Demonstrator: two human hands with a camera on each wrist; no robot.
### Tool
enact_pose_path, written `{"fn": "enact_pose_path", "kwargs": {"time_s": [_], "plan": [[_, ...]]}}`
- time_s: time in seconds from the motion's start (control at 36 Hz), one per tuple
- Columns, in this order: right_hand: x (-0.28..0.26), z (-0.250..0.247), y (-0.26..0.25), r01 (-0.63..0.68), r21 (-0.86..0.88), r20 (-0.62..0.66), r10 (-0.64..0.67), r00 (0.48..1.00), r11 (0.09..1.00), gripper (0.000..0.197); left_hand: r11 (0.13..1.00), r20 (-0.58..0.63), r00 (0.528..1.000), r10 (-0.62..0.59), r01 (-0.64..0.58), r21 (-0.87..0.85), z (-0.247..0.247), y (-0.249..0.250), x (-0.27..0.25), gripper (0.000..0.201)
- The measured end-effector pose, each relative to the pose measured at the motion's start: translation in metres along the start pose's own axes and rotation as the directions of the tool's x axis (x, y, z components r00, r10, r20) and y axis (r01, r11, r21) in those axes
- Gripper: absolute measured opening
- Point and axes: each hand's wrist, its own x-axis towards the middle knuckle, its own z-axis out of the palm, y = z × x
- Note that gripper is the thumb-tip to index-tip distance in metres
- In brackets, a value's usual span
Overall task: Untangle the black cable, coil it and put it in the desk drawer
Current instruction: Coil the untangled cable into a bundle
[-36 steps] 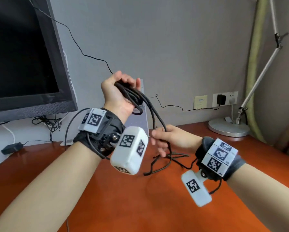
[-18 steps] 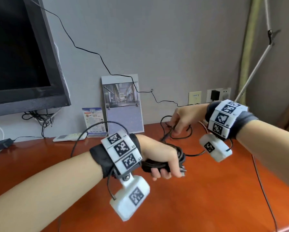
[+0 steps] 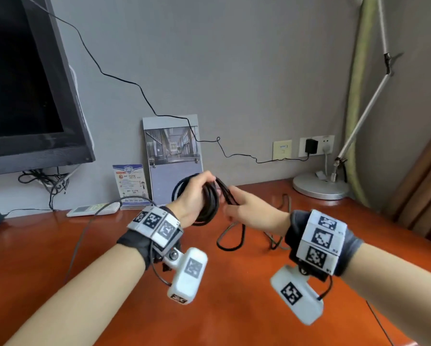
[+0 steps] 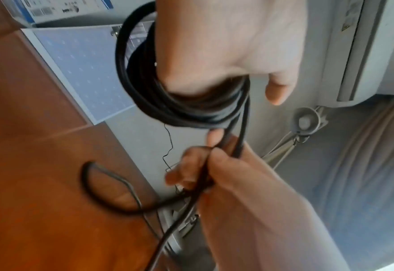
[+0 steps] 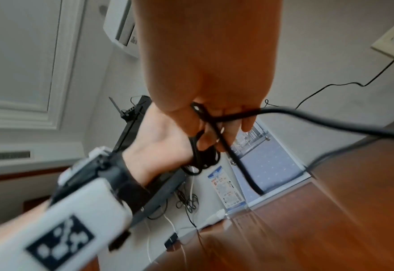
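the left hand (image 3: 193,196) holds the black cable (image 3: 210,203) above the bench (image 3: 59,258), toward its back edge, the wound loops circling the palm with the fingers curled through them. the right hand (image 3: 253,212) pinches two strands between thumb and fingers (image 4: 224,159) just beside the coil. a loose loop lies on the bench below the hands.
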Motion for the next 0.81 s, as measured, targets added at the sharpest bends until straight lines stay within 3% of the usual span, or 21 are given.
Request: {"fn": "enact_pose_path", "kwargs": {"time_s": [0.06, 0.11, 0.14, 0.19, 0.25, 0.33, 0.39, 0.44, 0.5, 0.56, 0.58, 0.64, 0.67, 0.72, 0.78, 0.81], "plan": [[-0.002, 0.005, 0.005, 0.033, 0.053, 0.023, -0.034, 0.999, 0.998, 0.016, 1.000, -0.052, 0.998, 0.020, -0.021, -0.018, 0.002, 0.002, 0.002, 0.040], [-0.006, 0.008, 0.010, 0.055, 0.063, 0.103, -0.061, 0.993, 0.996, 0.021, 0.996, -0.194, 0.979, 0.062, -0.072, -0.044, 0.003, 0.006, 0.005, 0.021], [-0.009, 0.009, 0.013, 0.043, 0.082, 0.164, -0.056, 0.985, 0.996, 0.023, 0.989, -0.244, 0.967, 0.074, -0.103, -0.109, 0.003, 0.009, 0.007, 0.013], [-0.017, 0.011, 0.018, 0.001, 0.101, 0.284, -0.030, 0.958, 0.995, 0.022, 0.939, -0.257, 0.964, 0.068, -0.149, -0.310, 0.001, 0.017, 0.010, 0.021], [-0.022, 0.013, 0.023, -0.029, 0.054, 0.382, 0.006, 0.924, 0.998, 0.021, 0.847, -0.200, 0.974, 0.110, -0.197, -0.493, 0.001, 0.028, 0.009, 0.030], [-0.023, 0.011, 0.036, -0.058, -0.134, 0.488, 0.117, 0.865, 0.989, 0.025, 0.744, -0.069, 0.974, 0.216, -0.209, -0.635, 0.006, 0.045, -0.005, 0.026], [-0.020, 0.003, 0.043, -0.071, -0.291, 0.497, 0.214, 0.841, 0.954, 0.024, 0.719, 0.065, 0.960, 0.274, -0.160, -0.677, 0.008, 0.054, -0.013, 0.015], [-0.016, -0.006, 0.046, -0.088, -0.335, 0.489, 0.253, 0.835, 0.938, 0.023, 0.746, 0.311, 0.910, 0.275, 0.002, -0.666, 0.007, 0.058, -0.021, 0.008], [-0.009, -0.018, 0.047, -0.090, -0.321, 0.432, 0.231, 0.872, 0.943, 0.023, 0.779, 0.614, 0.748, 0.251, 0.221, -0.587, 0.010, 0.059, -0.029, 0.014], [-0.001, -0.031, 0.047, -0.090, -0.336, 0.347, 0.212, 0.914, 0.938, 0.016, 0.844, 0.806, 0.566, 0.174, 0.336, -0.418, 0.012, 0.056, -0.036, 0.017], [0.002, -0.036, 0.044, -0.086, -0.347, 0.299, 0.197, 0.934, 0.934, 0.007, 0.875, 0.883, 0.459, 0.098, 0.383, -0.296, 0.014, 0.052, -0.039, 0.018], [0.007, -0.048, 0.038, -0.069, -0.339, 0.227, 0.152, 0.962, 0.938, 0.006, 0.905, 0.963, 0.251, -0.098, 0.424, -0.019, 0.019, 0.040, -0.041, 0.020], [0.009, -0.056, 0.032, -0.051, -0.329, 0.225, 0.131, 0.966, 0.943, 0.013, 0.908, 0.956, 0.193, -0.220, 0.400, 0.128, 0.021, 0.035, -0.043, 0.022], [0.009, -0.068, 0.014, -0.026, -0.359, 0.241, 0.119, 0.963, 0.933, 0.024, 0.846, 0.848, 0.171, -0.501, 0.300, 0.440, 0.023, 0.026, -0.046, 0.022], [0.007, -0.077, 0.002, 0.000, -0.406, 0.257, 0.115, 0.959, 0.914, 0.018, 0.669, 0.620, 0.257, -0.741, 0.204, 0.715, 0.028, 0.017, -0.051, 0.009], [0.005, -0.081, -0.002, 0.019, -0.425, 0.268, 0.106, 0.958, 0.905, 0.013, 0.574, 0.503, 0.334, -0.797, 0.161, 0.803, 0.029, 0.013, -0.052, 0.013]]}}
